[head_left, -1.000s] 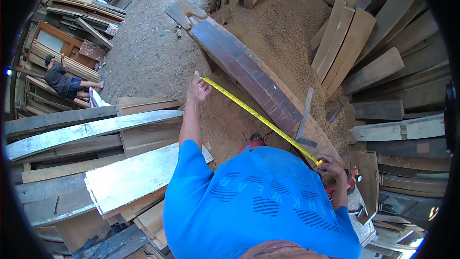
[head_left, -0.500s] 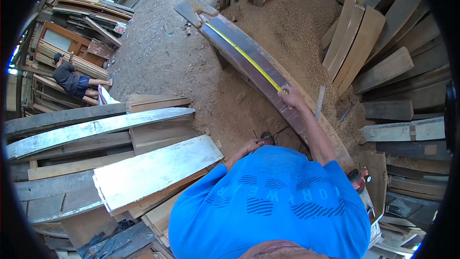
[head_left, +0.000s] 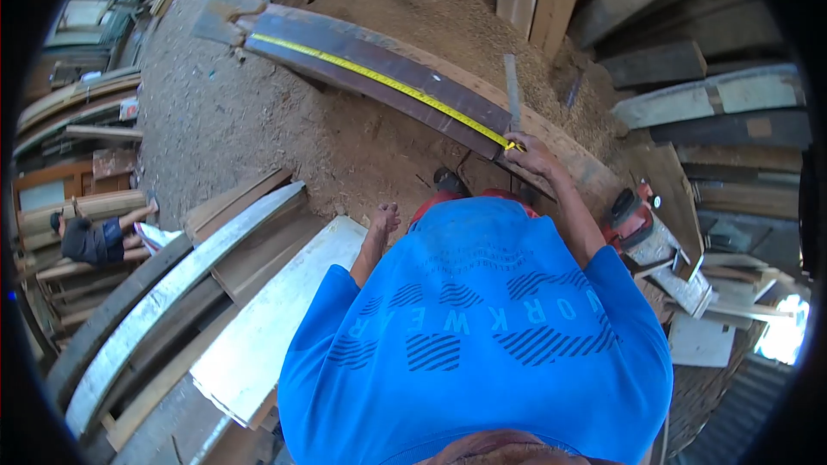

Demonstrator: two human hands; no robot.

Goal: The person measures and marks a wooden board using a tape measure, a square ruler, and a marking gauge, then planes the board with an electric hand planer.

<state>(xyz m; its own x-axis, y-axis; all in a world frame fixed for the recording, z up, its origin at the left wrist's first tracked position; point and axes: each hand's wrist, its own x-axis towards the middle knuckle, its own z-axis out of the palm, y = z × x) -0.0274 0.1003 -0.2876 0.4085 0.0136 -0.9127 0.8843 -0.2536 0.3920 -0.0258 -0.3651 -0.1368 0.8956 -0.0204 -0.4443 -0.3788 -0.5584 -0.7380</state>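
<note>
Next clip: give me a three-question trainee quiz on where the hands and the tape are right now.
1. True or false: the yellow tape lies stretched along the dark plank.
2. Which hand pins the tape's near end to the plank? A) left hand B) right hand C) neither
3. Fill in: the left hand holds ______.

Key
1. True. The tape runs along the plank's top, from near its far end to the right hand.
2. B. The right hand rests on the plank at the tape's near end.
3. Nothing. It hangs free beside the pale board, apart from the tape.
</note>
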